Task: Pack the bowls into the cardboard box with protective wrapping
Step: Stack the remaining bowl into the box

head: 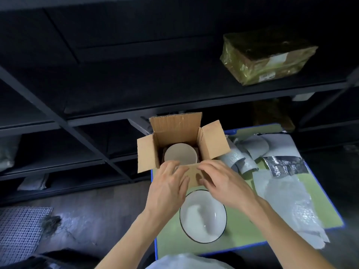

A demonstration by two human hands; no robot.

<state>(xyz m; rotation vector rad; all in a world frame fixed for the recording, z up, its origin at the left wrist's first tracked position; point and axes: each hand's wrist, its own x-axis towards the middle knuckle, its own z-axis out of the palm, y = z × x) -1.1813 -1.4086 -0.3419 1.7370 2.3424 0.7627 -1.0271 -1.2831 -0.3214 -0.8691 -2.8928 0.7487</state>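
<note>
Now left hand [167, 189] & right hand [223, 183] rest straight-fingered on brown cardboard box's [213, 140] near flap; pale round bowl [179, 154] inside. Next, prob.: wrap black-rimmed white bowl [204, 216], lower centre.

Dim scene, light pooled near centre, dark shelves, soft blur, wide-angle bending

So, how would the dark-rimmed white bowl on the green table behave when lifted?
The bowl looks glazed and glossy, so probably slippery and breakable. Its wide, open shape suggests it sits steady rather than tipping.
</note>
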